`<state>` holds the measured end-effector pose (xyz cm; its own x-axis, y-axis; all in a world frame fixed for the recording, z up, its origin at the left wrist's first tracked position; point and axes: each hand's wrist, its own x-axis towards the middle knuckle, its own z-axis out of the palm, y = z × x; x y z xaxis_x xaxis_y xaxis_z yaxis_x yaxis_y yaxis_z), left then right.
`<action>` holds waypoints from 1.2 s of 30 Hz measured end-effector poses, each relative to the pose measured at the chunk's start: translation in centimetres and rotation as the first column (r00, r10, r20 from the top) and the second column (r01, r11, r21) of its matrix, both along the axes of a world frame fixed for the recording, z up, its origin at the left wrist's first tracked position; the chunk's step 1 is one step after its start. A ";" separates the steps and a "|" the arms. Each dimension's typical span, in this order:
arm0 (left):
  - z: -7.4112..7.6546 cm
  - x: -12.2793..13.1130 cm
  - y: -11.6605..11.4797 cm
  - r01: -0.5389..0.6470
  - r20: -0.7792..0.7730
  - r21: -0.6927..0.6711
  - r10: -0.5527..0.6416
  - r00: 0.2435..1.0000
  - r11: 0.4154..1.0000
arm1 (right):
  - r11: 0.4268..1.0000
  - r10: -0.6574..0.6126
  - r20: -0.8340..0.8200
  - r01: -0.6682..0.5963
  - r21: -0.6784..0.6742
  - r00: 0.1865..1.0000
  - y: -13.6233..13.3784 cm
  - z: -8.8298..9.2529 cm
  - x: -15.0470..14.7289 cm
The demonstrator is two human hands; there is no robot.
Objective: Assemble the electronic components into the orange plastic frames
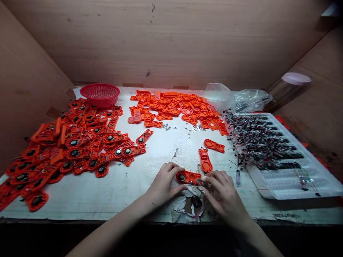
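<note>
Near the table's front edge, my left hand (167, 182) grips the round end of an orange plastic casing (189, 177) between thumb and fingers. A small round speaker (181, 177) sits in that end. At the casing's other end my right hand (221, 189) has thumb and fingers pinched together on small parts too small to name. Just below the casing, a dark round object (196, 201) lies by a torn patch in the table cover. Two more orange casings without speakers (205, 160) (214, 145) rest beyond my right hand.
Casings fitted with speakers (75, 142) are heaped at left by a red basket (100, 94). Bare orange casings (177, 105) pile at the back, near small metal pieces (198, 127). A white tray (278, 189) of wired boards, a screwdriver (238, 176) and plastic bags (252, 100) stand right.
</note>
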<state>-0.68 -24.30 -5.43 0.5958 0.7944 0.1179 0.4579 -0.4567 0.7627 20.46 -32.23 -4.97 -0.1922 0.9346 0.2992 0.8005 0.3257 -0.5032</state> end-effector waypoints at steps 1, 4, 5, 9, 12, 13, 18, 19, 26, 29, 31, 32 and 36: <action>0.2 -0.1 0.3 0.023 -0.013 -0.017 -0.023 1.000 1.000 | 1.000 -0.010 -0.035 0.009 -0.028 0.999 -0.1 -0.3 0.3; 0.5 -0.1 1.2 0.059 -0.038 -0.045 -0.061 0.997 0.997 | 0.998 -0.044 -0.100 0.039 -0.050 0.994 -0.1 -1.3 0.4; 0.6 0.0 1.5 0.062 -0.042 -0.054 -0.064 0.997 0.997 | 0.997 -0.055 -0.109 0.049 -0.051 0.993 -0.1 -1.7 0.3; 0.9 0.5 1.9 0.038 -0.063 -0.096 -0.044 0.997 0.995 | 0.996 -0.071 -0.146 0.062 -0.064 0.987 0.1 -2.2 -0.3; 1.3 0.8 1.8 0.015 -0.109 -0.089 -0.025 0.994 0.996 | 0.998 -0.051 -0.172 0.046 -0.032 0.984 0.1 -2.0 -0.5; 1.5 0.9 1.7 0.006 -0.131 -0.079 -0.017 0.991 0.997 | 0.999 -0.033 -0.174 0.031 -0.013 0.984 0.0 -1.9 -0.6; 2.3 1.6 2.2 -0.005 -0.283 -0.062 -0.013 0.959 0.998 | 0.999 0.019 -0.202 -0.010 0.049 0.979 -0.1 -2.0 -0.9; 2.5 1.8 2.3 -0.004 -0.320 -0.076 -0.020 0.947 0.997 | 0.999 0.025 -0.216 -0.014 0.053 0.976 -0.1 -2.1 -0.9; 3.2 2.7 2.8 -0.008 -0.513 -0.077 -0.032 0.858 0.997 | 0.997 0.013 -0.169 0.000 0.080 0.986 -0.1 -2.4 -0.3; 2.8 1.9 1.9 -0.004 -0.413 -0.051 -0.017 0.911 0.999 | 0.995 -0.004 -0.105 0.015 0.099 0.995 0.4 -2.2 0.0; 2.5 1.5 1.3 0.006 -0.291 0.013 -0.002 0.957 1.000 | 0.997 -0.020 -0.133 0.029 0.065 0.991 0.7 -1.8 0.1; 2.4 1.4 1.0 0.015 -0.226 0.051 -0.003 0.974 0.999 | 0.999 -0.024 -0.163 0.031 0.037 0.986 0.8 -1.7 0.1; 2.2 2.1 0.2 0.091 -0.127 0.096 -0.079 0.989 0.991 | 0.998 -0.032 -0.247 0.017 -0.062 0.969 1.2 -1.2 -0.1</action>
